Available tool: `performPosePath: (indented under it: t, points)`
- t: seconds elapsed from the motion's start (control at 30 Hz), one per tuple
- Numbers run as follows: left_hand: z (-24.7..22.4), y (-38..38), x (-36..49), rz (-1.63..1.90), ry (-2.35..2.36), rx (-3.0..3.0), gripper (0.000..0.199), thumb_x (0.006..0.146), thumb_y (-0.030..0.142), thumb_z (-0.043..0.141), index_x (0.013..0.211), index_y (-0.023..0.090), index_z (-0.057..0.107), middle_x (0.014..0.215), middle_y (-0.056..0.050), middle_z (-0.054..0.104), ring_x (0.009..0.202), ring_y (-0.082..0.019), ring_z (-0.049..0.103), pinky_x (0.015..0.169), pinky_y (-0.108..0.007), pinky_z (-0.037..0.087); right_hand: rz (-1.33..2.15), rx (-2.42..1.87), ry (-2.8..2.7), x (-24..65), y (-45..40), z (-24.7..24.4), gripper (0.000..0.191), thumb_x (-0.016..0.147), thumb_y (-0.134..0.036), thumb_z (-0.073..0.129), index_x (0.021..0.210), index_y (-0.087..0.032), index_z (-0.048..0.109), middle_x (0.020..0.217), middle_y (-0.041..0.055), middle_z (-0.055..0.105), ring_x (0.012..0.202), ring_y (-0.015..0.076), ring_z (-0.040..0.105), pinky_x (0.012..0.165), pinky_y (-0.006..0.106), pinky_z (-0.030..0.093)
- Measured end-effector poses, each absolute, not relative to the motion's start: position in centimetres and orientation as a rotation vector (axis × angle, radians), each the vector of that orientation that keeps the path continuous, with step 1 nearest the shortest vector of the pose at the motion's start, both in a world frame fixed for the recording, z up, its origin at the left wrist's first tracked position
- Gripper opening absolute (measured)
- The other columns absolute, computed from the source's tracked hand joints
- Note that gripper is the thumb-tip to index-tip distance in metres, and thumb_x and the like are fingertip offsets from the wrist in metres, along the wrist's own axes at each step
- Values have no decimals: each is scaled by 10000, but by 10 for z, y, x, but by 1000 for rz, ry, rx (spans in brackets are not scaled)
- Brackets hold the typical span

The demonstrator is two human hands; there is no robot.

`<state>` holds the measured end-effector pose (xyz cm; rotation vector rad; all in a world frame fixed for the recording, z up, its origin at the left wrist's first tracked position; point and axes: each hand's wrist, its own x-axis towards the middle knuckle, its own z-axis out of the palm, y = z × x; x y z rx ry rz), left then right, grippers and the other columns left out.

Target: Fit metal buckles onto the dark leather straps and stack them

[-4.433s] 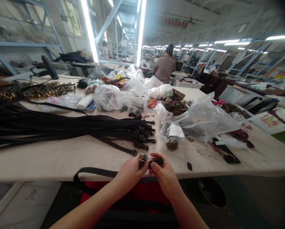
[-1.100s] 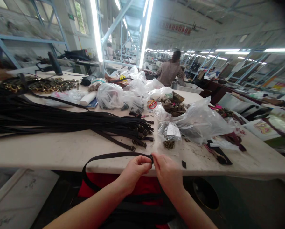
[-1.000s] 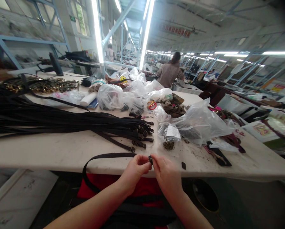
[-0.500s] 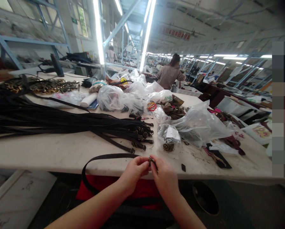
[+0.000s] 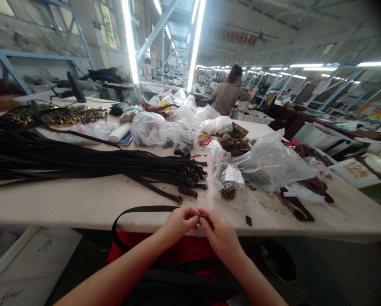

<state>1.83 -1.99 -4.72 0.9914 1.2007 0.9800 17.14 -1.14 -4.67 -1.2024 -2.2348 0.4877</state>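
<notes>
Over my remote feed I count one left hand [image 5: 181, 222], one right hand [image 5: 220, 233], one looped black strap [image 5: 146, 208], one uncountable strap pile [image 5: 98, 163], one white roll [image 5: 119, 132], one small black scrap [image 5: 248, 220] and at least two co-workers [image 5: 229, 97].

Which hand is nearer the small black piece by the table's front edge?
Right. The right hand is to the left of the small black piece, apart from it; the left hand is farther left, on the right hand's far side.

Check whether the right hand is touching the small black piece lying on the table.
Apart: the head view shows a strip of pale tabletop between the right hand and the small black piece.
</notes>
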Motion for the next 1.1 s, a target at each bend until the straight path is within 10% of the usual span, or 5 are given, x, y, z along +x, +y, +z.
performPosePath:
  t: [0.4,0.73,1.1]
  points:
    - [-19,-24,-20,1195,1356,1070,82,701,239,547,712,167,509,614,26,587,606,-125,537,616,-246,399,-80,-1157,-2319,178,-3,-27,197,742,-194,548,930,-180,607,882,69,607,832,224,549,763,354,419]
    - [4,-37,-12,1194,952,728,376,676,479,604,896,176,575,861,-57,627,750,-185,591,586,-265,461,550,-988,-2118,175,-5,-8,218,736,-214,579,951,-186,557,886,55,613,823,178,575,743,306,469]
    - [1,-30,15,1016,1187,1080,228,779,377,510,713,159,499,534,11,559,508,-110,499,509,-208,378,1689,-854,-1451,189,-11,-18,299,799,-436,543,954,-183,576,869,42,637,801,151,604,753,310,492]
